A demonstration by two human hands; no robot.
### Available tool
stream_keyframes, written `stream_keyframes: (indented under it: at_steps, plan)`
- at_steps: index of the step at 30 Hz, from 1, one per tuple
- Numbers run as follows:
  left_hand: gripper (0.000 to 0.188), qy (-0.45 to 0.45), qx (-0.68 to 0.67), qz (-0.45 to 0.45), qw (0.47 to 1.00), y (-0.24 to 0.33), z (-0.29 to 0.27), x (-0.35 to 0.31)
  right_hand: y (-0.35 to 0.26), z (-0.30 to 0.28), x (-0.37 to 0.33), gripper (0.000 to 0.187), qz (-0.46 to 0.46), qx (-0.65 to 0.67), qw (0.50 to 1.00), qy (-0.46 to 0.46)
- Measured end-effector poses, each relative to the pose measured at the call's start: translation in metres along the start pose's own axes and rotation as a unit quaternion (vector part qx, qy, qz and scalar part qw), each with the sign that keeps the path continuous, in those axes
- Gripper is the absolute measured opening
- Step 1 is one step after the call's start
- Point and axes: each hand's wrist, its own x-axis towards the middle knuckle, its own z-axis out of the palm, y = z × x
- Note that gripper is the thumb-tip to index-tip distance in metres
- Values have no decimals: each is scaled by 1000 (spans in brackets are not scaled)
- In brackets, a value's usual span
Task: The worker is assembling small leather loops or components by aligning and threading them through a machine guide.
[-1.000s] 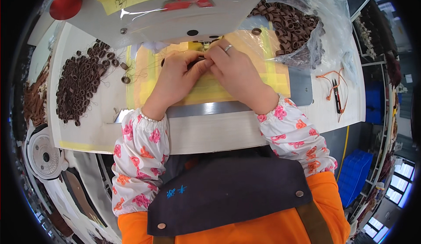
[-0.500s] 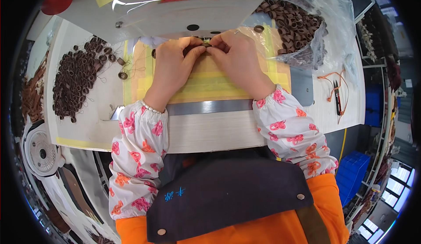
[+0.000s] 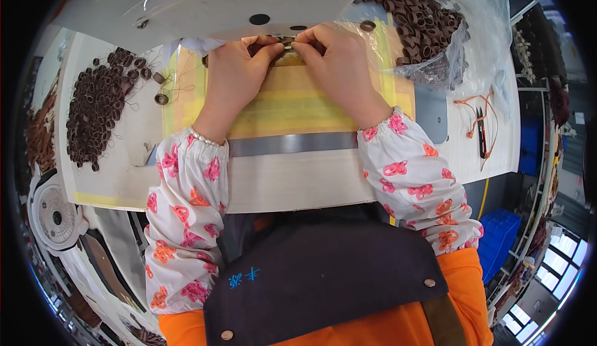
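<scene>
Under the head of a white sewing machine, my left hand and my right hand face each other. Thumb and forefinger of each are pinched around a small brown loop, close to the needle area. My fingers hide most of the loop. The machine's work surface below my hands is covered with yellow and tan tape. A single brown loop lies beyond my right wrist, beside the machine.
On the left lies a heap of brown loops trailing threads. At right, a clear plastic bag holds more brown loops. Dark-handled snips with an orange cord rest on the table's right side. A white fan stands left.
My fingertips have parted slightly, and both hands sit a little farther toward the machine. The whole view has shifted a bit. Both pinches stay closed.
</scene>
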Motion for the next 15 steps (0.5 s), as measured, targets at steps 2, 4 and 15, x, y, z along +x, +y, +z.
stream_keyframes:
  at_steps: [2,4,15]
  plan:
    - [21,4,3,30,1000,-6,0,2,-1,2,0,7,-3,6,1000,4]
    - [22,1,17,43,999,-8,0,3,-4,2,0,7,2,18,1000,7]
    - [25,-24,50,26,998,-7,-1,4,-2,-2,2,10,-10,-23,1000,-3]
